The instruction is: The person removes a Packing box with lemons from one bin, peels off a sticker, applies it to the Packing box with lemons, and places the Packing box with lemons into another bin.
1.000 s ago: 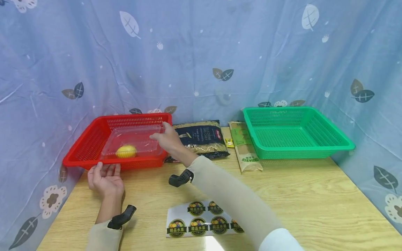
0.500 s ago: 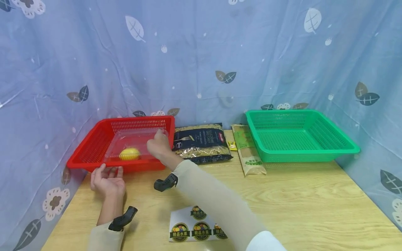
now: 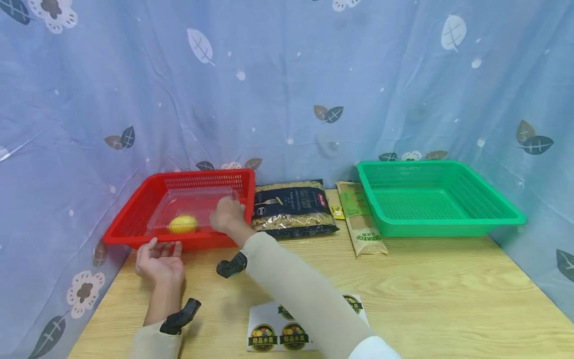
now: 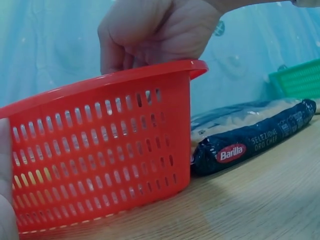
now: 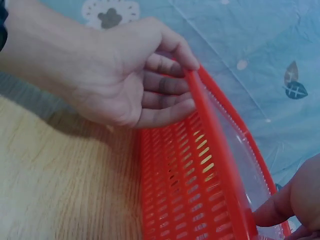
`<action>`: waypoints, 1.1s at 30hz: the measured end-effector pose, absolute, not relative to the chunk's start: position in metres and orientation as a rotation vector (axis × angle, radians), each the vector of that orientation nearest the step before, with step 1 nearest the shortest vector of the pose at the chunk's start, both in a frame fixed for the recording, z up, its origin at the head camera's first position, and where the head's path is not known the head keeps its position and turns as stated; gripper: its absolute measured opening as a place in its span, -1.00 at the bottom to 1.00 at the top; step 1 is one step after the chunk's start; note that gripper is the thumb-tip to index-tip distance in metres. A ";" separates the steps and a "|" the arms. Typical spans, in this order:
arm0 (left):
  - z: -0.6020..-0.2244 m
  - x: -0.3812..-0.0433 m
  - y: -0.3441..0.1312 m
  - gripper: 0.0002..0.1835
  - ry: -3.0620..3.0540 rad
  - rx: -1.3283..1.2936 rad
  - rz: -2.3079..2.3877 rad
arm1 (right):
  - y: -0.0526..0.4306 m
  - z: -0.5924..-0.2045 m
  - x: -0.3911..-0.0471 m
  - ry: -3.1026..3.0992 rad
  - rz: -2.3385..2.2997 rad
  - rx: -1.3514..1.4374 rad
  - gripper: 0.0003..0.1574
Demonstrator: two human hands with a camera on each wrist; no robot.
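Note:
A red plastic basket (image 3: 215, 243) stands at the back left, with a clear plastic box (image 3: 197, 197) lying in it. Through the plastic shows a yellow, ribbed, lemon-like fruit (image 3: 183, 224); it appears to sit in the box. My left hand (image 3: 160, 262) holds the basket's near rim, thumb on top and fingers curled against the outer wall, as the right wrist view shows. My right hand (image 3: 228, 217) reaches over the basket's near right corner. Its fingers are curled down at the box's right end and seem to grip it; the fingertips are hidden.
A bag of penne pasta (image 3: 293, 207) lies right of the basket. Beyond it are a small yellow packet (image 3: 338, 212), a long paper packet (image 3: 360, 219) and a green basket (image 3: 448, 229). A sheet of round stickers (image 3: 278, 331) lies at the front, partly under the right sleeve.
My right hand has moved left and toward me, its fingers going from spread to curled. The box and fruit have shifted slightly left within the basket. The left hand stays on the rim.

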State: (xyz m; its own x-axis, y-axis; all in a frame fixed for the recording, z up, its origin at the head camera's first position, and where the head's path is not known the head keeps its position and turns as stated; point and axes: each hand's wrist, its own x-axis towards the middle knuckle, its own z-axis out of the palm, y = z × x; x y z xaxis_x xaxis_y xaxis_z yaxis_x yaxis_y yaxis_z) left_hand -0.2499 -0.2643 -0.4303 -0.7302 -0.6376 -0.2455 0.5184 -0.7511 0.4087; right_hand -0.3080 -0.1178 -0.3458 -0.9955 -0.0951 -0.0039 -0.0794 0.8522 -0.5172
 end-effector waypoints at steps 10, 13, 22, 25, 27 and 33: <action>-0.427 -0.249 -0.264 -0.85 -0.427 0.498 -2.445 | -0.119 -0.350 -0.307 3.021 -0.718 -0.231 -0.69; -0.428 -0.248 -0.265 -0.86 -0.427 0.526 -2.454 | -0.120 -0.351 -0.306 3.004 -0.737 -0.190 -0.77; -0.432 -0.247 -0.267 -0.78 -0.402 0.527 -2.485 | -0.117 -0.352 -0.309 2.870 -1.000 -0.034 -0.65; -0.433 -0.247 -0.266 -0.89 -0.410 0.516 -2.480 | -0.114 -0.352 -0.311 2.763 -1.189 0.012 -0.73; -0.434 -0.247 -0.265 -0.90 -0.413 0.508 -2.476 | -0.112 -0.352 -0.311 2.698 -1.305 0.037 -0.73; -0.433 -0.247 -0.267 -0.87 -0.412 0.493 -2.468 | -0.110 -0.350 -0.306 2.633 -1.523 0.114 -0.55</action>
State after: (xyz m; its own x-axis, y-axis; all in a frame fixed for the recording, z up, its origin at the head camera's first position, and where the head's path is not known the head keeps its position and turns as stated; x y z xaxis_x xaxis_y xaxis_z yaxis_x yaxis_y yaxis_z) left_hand -0.2474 -0.2665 -0.4327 -0.7617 -0.5969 -0.2520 0.4826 -0.7822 0.3941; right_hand -0.3059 -0.1100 -0.3505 -0.9924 0.0156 -0.1219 0.1134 0.4977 -0.8599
